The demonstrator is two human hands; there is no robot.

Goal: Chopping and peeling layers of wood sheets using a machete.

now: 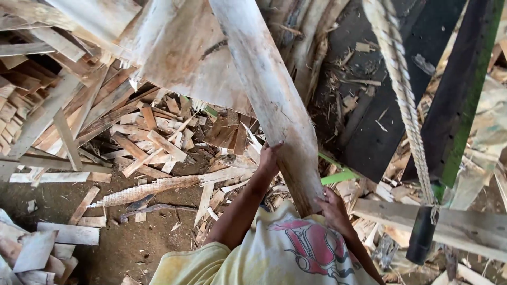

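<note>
A long pale wooden slab [269,95] runs from the top centre down toward my chest. My left hand [268,158] grips its left edge near the lower end. My right hand [332,208] holds the slab's bottom right end. Both hands are closed on the wood. The slab rests against a broad sheet of plywood [185,53] at the upper middle. My yellow shirt with a red print [274,253] fills the bottom centre.
Heaps of wood offcuts and strips [132,142] cover the ground to the left. A thick rope [404,95] hangs at the right beside a dark green-edged beam [459,105]. A pale plank [454,227] lies at the lower right. Dark dirt floor [127,243] shows at bottom left.
</note>
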